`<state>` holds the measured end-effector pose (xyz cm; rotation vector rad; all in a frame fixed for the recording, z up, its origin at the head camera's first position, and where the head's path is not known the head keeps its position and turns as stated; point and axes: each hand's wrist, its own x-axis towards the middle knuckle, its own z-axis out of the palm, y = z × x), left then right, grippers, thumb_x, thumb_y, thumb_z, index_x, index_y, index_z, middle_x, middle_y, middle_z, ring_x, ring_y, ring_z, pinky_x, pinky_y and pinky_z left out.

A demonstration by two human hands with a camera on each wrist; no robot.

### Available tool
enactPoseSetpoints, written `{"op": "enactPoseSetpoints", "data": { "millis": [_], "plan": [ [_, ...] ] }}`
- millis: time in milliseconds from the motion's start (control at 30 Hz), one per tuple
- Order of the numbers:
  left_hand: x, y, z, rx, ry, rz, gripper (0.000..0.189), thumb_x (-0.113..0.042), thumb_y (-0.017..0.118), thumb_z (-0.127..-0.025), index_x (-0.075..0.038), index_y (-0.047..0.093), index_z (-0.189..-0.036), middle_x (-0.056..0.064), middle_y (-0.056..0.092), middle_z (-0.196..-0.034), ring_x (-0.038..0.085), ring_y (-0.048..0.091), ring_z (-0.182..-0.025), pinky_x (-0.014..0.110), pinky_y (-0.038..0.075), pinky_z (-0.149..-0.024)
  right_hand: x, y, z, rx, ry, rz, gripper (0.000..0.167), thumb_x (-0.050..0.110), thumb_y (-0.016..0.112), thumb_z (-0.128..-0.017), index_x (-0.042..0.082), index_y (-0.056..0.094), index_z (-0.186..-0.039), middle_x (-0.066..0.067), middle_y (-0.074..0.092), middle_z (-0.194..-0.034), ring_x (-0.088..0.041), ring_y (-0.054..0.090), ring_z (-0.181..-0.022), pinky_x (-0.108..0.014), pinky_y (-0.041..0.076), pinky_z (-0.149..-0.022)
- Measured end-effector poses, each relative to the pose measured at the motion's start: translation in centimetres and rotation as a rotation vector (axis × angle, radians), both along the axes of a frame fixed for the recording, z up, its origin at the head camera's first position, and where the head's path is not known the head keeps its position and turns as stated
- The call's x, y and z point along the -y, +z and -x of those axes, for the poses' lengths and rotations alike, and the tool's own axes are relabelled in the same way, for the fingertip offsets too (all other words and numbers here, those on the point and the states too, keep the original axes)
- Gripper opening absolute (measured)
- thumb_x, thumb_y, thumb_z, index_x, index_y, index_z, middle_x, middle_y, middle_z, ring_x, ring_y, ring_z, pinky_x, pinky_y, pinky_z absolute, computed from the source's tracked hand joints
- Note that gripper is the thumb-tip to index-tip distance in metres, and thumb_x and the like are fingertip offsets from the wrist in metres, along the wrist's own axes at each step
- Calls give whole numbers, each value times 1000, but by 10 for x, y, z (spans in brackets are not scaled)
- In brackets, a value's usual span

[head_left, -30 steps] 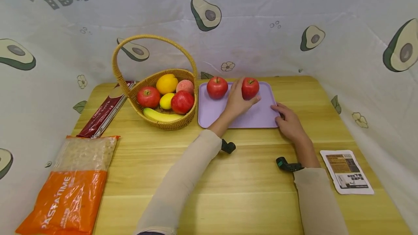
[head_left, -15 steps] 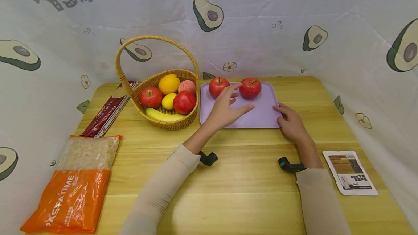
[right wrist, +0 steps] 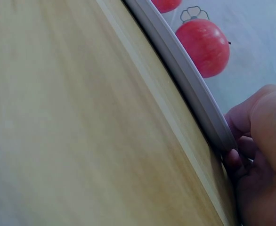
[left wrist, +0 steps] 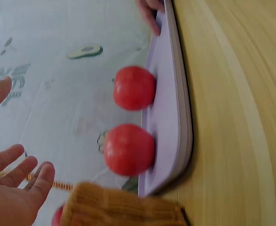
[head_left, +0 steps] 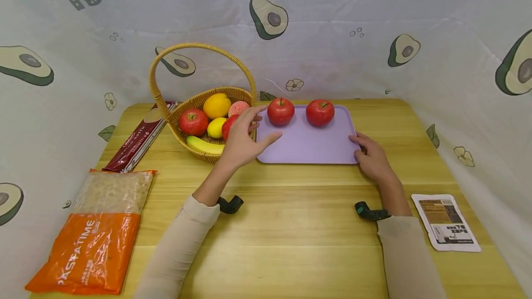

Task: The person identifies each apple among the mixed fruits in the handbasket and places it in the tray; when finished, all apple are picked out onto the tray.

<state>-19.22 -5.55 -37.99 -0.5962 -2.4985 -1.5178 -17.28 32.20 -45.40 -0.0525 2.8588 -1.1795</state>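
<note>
Two red apples stand on a lilac tray (head_left: 307, 151), a left apple (head_left: 281, 111) and a right apple (head_left: 320, 113). My left hand (head_left: 243, 140) is in the air over the right side of a wicker basket (head_left: 216, 158), thumb and fingers spread with nothing between them. It hides part of a red fruit (head_left: 228, 126) in the basket. At the tray's right end, my right hand (head_left: 374, 158) grips the rim. The right wrist view shows its curled fingers (right wrist: 233, 158) at the tray's corner. Other fruit in the basket includes a banana (head_left: 205, 146) and a red apple (head_left: 193, 122).
Left of the basket lies a dark red spaghetti pack (head_left: 139, 140), with an orange pasta bag (head_left: 93, 239) in front of it. A white flat packet (head_left: 446, 223) lies near the table's right edge. A patterned cloth (head_left: 324, 50) hangs behind the table.
My left hand has let go of the right apple and moved left, past the left apple, to the basket's right side. The right hand has stayed at the tray's end.
</note>
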Motion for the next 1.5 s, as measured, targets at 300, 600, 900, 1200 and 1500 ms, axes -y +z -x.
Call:
{"op": "enactPoseSetpoints", "data": {
  "millis": [300, 600, 900, 1200, 1500],
  "plan": [
    [56, 1, 9, -44, 188, 77, 71, -47, 81, -85, -18, 57, -145, 7, 56, -147, 30, 56, -127, 43, 51, -109, 0, 0, 0, -3, -4, 5, 50, 3, 42, -102, -3, 45, -152, -27, 26, -166, -52, 23, -153, -67, 24, -121],
    [107, 8, 15, 14, 348, 219, 86, -57, 80, -81, -17, 51, -151, 12, 46, -155, 40, 41, -142, 66, 32, -116, 1, -1, -1, 5, -7, 7, 51, 4, 41, -102, -2, 44, -153, -26, 25, -167, -51, 22, -153, -67, 23, -121],
    [126, 10, 19, 116, 395, 331, 93, -55, 80, -82, -12, 43, -156, 20, 38, -160, 43, 30, -149, 68, 35, -114, 0, 0, -1, 20, -9, 3, 51, 5, 41, -103, -2, 43, -154, -25, 23, -168, -51, 20, -154, -67, 22, -122],
    [132, 2, 26, 144, 435, 371, 94, -54, 80, -82, -8, 44, -155, 21, 40, -159, 46, 32, -142, 66, 41, -108, 1, -1, -1, 21, -11, 3, 51, 5, 41, -104, -1, 43, -154, -26, 23, -168, -51, 21, -154, -67, 24, -121],
    [138, 2, 34, 137, 459, 451, 92, -57, 79, -81, -7, 48, -152, 26, 45, -155, 51, 34, -141, 69, 29, -112, 0, -2, 0, 11, -9, 5, 51, 5, 41, -103, -2, 44, -153, -25, 24, -168, -51, 22, -154, -67, 25, -121]
  ]
}}
